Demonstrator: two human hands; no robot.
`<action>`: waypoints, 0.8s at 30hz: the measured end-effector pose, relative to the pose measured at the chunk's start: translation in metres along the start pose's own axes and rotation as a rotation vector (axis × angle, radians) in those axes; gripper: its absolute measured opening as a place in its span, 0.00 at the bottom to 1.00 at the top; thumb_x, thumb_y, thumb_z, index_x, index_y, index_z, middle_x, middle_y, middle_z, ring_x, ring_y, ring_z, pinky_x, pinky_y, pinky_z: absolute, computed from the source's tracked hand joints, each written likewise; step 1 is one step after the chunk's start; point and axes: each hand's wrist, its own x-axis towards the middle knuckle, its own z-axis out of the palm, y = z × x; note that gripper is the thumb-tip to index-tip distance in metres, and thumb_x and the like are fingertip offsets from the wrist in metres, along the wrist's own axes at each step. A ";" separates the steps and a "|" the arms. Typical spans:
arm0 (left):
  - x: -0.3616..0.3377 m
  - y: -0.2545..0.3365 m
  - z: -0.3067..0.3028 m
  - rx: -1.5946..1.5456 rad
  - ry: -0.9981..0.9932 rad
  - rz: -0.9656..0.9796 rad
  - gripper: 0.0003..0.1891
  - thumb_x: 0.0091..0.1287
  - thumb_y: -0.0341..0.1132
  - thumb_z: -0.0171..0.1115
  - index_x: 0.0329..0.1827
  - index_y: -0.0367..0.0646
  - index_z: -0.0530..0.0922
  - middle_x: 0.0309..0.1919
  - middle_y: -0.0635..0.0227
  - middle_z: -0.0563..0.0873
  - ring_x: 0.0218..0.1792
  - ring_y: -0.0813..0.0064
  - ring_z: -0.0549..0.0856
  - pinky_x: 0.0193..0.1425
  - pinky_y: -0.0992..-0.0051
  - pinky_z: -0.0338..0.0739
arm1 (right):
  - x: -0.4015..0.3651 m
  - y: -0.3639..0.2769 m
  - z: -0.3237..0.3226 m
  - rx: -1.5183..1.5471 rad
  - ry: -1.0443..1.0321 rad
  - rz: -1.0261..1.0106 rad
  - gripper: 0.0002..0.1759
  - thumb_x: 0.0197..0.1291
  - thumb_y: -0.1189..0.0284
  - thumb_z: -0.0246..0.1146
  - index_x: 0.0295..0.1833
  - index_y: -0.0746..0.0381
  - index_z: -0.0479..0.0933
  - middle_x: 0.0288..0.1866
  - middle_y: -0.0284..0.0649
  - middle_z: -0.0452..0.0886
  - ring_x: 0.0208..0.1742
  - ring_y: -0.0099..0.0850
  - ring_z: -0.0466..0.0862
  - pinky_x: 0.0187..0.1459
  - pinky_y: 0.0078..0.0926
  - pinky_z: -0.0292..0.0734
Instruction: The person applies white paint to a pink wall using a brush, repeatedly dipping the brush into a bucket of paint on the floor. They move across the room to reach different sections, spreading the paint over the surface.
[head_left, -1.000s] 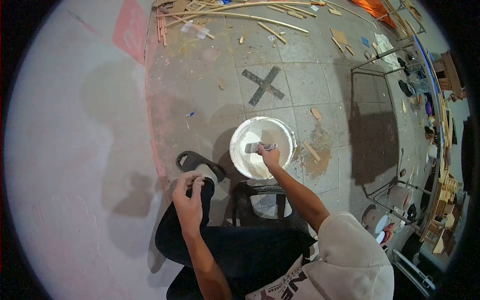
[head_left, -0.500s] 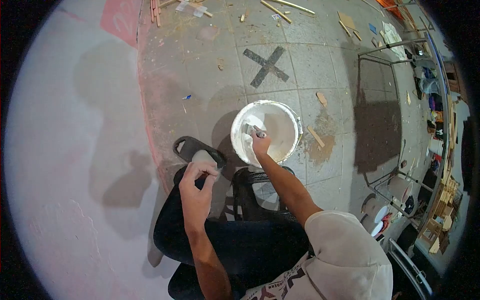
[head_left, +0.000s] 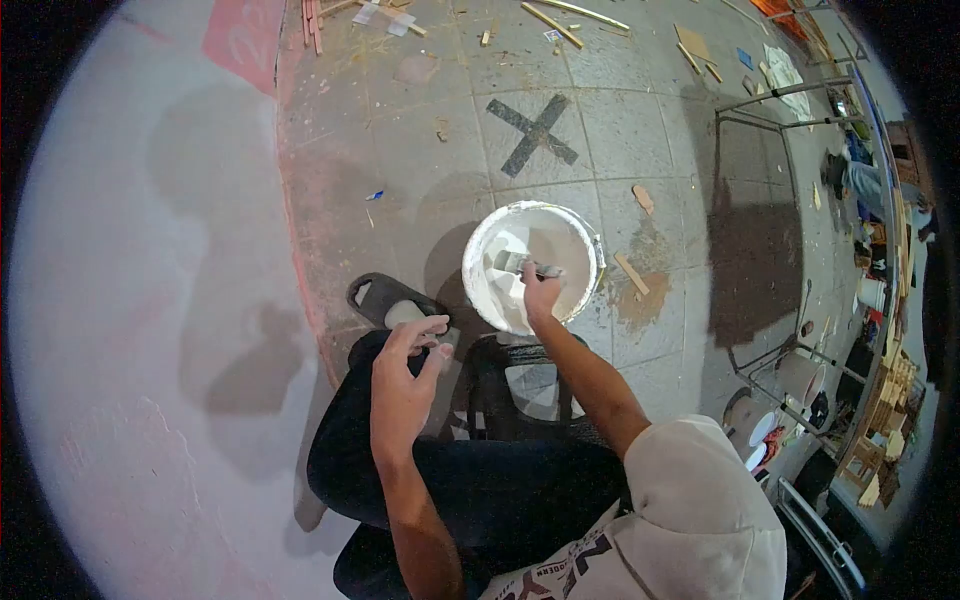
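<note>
Work the tool (head_left: 512,263), whether brush or scraper hard to tell, well inside the bucket (head_left: 540,207), right hand (head_left: 541,292) closed on its handle; steer clear of the rim. Hold the left hand (head_left: 402,395) loose, half-curled, thumb parted, seemingly empty, near the shoe (head_left: 388,287), left of the stool (head_left: 487,375).

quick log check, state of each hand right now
Left hand: partly open, nothing visible in it.
Right hand: closed on a flat-ended tool at the bucket.
</note>
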 end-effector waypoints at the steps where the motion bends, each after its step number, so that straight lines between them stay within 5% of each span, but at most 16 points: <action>1: 0.000 0.000 0.000 0.004 -0.004 0.003 0.16 0.70 0.28 0.65 0.60 0.40 0.83 0.51 0.57 0.88 0.51 0.63 0.88 0.60 0.66 0.79 | 0.006 -0.008 -0.012 -0.012 -0.018 0.071 0.17 0.69 0.64 0.68 0.38 0.71 0.83 0.35 0.41 0.87 0.31 0.27 0.83 0.39 0.28 0.81; 4: -0.004 0.004 0.000 -0.010 0.000 -0.005 0.16 0.71 0.29 0.64 0.61 0.40 0.82 0.51 0.56 0.88 0.51 0.63 0.87 0.60 0.66 0.79 | 0.020 -0.019 -0.040 0.058 -0.032 0.173 0.26 0.76 0.56 0.61 0.38 0.71 0.82 0.31 0.38 0.83 0.29 0.24 0.80 0.32 0.27 0.80; 10: -0.005 0.006 0.001 -0.017 0.004 -0.016 0.15 0.72 0.29 0.63 0.61 0.40 0.82 0.51 0.56 0.88 0.51 0.63 0.87 0.60 0.65 0.79 | 0.034 -0.008 -0.041 -0.080 -0.110 0.180 0.19 0.72 0.64 0.67 0.43 0.74 0.84 0.38 0.44 0.87 0.34 0.28 0.87 0.35 0.27 0.85; 13: -0.003 0.001 0.000 -0.003 -0.013 0.006 0.16 0.73 0.31 0.63 0.61 0.39 0.82 0.51 0.59 0.89 0.52 0.67 0.87 0.62 0.67 0.78 | 0.024 0.015 -0.013 0.084 -0.086 0.043 0.18 0.68 0.63 0.70 0.42 0.72 0.88 0.35 0.44 0.90 0.35 0.29 0.88 0.38 0.28 0.82; 19: 0.002 -0.001 -0.002 0.010 -0.020 -0.008 0.16 0.73 0.31 0.63 0.62 0.39 0.82 0.51 0.59 0.89 0.52 0.67 0.87 0.61 0.67 0.79 | 0.013 0.030 0.020 -0.166 -0.128 -0.039 0.17 0.63 0.67 0.72 0.47 0.71 0.88 0.39 0.48 0.91 0.38 0.31 0.90 0.43 0.32 0.83; 24: 0.006 0.001 -0.001 0.019 -0.027 -0.003 0.16 0.72 0.31 0.63 0.62 0.40 0.82 0.51 0.58 0.89 0.52 0.66 0.87 0.62 0.67 0.78 | 0.011 0.030 0.034 -0.220 -0.128 -0.082 0.15 0.64 0.71 0.71 0.53 0.67 0.88 0.41 0.45 0.91 0.39 0.28 0.89 0.44 0.28 0.83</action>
